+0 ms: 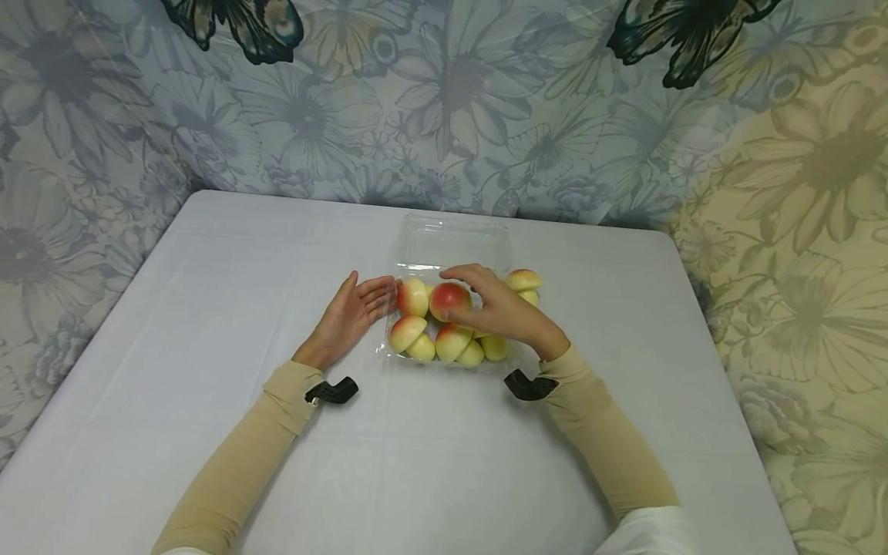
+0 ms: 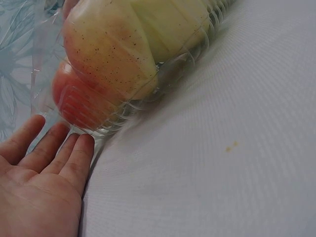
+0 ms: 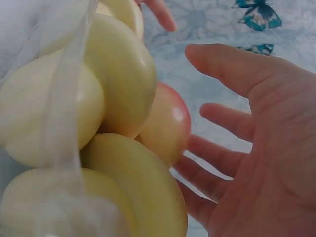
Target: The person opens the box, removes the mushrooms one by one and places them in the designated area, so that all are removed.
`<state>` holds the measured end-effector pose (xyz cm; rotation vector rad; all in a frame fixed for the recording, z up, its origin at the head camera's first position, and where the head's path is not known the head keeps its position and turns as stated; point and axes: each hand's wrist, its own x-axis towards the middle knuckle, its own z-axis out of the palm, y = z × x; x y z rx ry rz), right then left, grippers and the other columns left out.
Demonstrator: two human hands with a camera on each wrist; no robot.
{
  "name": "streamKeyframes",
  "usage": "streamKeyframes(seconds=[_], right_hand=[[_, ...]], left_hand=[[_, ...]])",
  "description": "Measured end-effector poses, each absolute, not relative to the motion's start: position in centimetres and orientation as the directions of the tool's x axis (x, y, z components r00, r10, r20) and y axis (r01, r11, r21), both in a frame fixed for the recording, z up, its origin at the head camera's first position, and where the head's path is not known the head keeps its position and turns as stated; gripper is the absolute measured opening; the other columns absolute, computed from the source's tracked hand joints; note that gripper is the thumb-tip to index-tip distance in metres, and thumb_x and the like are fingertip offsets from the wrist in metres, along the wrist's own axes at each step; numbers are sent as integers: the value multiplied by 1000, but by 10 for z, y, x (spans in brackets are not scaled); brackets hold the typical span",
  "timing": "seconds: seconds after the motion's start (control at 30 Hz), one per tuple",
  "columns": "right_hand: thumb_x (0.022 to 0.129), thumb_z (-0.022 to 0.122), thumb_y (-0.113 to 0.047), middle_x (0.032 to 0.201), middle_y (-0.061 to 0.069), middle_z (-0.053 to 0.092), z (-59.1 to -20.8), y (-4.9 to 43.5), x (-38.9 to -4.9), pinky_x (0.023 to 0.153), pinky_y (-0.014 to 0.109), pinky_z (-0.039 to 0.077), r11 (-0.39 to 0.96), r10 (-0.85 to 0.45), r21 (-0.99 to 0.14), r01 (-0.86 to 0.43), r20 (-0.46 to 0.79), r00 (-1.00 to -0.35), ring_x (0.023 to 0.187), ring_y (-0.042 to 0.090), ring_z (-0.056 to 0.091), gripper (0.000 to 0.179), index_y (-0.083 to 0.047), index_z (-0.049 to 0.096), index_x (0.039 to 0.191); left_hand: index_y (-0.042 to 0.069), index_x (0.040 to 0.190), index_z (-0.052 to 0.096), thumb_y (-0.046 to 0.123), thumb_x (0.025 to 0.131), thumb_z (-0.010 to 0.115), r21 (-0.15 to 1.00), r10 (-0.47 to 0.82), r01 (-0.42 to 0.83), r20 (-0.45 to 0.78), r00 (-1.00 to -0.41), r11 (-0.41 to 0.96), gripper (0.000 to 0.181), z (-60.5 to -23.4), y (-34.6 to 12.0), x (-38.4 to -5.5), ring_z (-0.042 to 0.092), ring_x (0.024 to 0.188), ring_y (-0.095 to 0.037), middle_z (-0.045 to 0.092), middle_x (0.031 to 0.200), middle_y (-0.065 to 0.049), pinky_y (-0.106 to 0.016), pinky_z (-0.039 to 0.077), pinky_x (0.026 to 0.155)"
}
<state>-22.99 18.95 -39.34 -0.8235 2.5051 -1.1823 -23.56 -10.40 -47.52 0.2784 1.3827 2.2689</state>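
A clear plastic clamshell box (image 1: 454, 240) holds several rounded yellow-and-red fruits (image 1: 452, 341), stacked unevenly. My left hand (image 1: 347, 312) is palm up at the left side, fingers extended; in the left wrist view, the fingertips (image 2: 85, 143) are right at the ribbed wall. Over the right part of the box, my right hand (image 1: 506, 308) has thumb and fingers spread around the reddest fruit (image 1: 447, 299). In the right wrist view a gap shows between the thumb and the red-edged fruit (image 3: 170, 123), while the other fingers lie partly hidden behind it.
The box's transparent lid stands raised at the back. Two more fruits (image 1: 523, 280) appear just beyond my right hand. A white cloth covers the table (image 1: 416, 462), whose far edge meets a floral wall (image 1: 458, 100). Black wrist mounts (image 1: 336, 391) project inward from both sleeves.
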Motion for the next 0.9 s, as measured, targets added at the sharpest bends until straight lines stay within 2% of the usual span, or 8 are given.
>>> streamKeyframes(seconds=[0.3,0.9], right_hand=[[93,74,-25,151,11,47,-397,189,-231,118,51,38,540,-579,-758,-367,-17,-815,141,29,41,61,-9,49,147],[92,75,-32,144,12,48,-406,184,-231,110,49,46,580,-579,-723,-376,-40,-814,132,30,46,61,-10,52,145]], left_hand=[[-7,156,24,53,110,16,882,486,-275,-61,-872,-383,76,-475,-105,-235,41,141,-18,29,162,-21,-23,43,114],[-7,156,23,53,110,17,882,485,-278,-66,-872,-380,77,-475,-104,-236,41,141,-18,28,161,-23,-23,42,115]])
